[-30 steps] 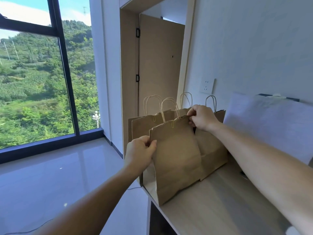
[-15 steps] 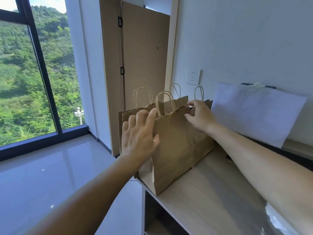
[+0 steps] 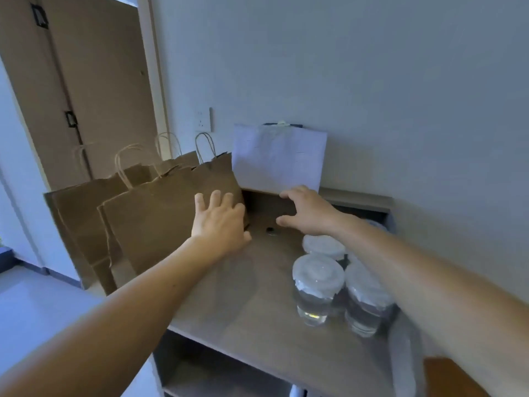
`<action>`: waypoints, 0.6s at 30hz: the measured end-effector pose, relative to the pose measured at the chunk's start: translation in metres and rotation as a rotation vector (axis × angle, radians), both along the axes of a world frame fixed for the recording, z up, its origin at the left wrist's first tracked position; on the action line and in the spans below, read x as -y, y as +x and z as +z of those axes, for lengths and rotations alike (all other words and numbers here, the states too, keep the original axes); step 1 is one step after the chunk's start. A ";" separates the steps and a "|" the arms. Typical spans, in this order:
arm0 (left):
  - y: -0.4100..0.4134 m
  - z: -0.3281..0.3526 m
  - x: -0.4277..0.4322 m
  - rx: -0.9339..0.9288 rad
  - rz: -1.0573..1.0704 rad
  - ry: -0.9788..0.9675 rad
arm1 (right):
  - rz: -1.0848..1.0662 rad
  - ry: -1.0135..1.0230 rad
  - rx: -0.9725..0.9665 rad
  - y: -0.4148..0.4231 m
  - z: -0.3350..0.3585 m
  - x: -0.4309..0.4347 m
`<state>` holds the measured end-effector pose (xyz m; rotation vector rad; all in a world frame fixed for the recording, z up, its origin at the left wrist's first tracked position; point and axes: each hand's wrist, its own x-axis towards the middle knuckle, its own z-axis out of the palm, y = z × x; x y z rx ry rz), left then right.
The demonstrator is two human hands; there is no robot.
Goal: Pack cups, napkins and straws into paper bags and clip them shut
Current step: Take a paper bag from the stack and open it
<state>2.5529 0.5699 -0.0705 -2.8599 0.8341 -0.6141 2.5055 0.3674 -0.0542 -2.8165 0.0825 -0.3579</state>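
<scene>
Several brown paper bags (image 3: 160,213) with twisted handles stand in a row at the left end of the wooden counter (image 3: 252,316). My left hand (image 3: 219,223) lies with spread fingers flat against the nearest bag's right side. My right hand (image 3: 307,213) hovers open above the counter, just right of the bags, holding nothing. Three clear lidded cups (image 3: 317,285) stand on the counter under my right forearm; the arm hides part of them.
A white sheet of paper (image 3: 279,157) leans on the wall behind a low raised shelf (image 3: 357,199). A small dark round object (image 3: 271,231) lies on the counter between my hands. An open shelf sits below the counter. A door stands at left.
My right hand let go of the bag's top edge and moved right and down. My left hand shifted to the bag's right side. The view swung right and down, bringing the cups into sight.
</scene>
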 end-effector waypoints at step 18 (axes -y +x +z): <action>-0.305 -0.051 0.370 -0.208 -0.651 0.074 | -0.560 0.152 -0.035 -0.398 -0.074 0.275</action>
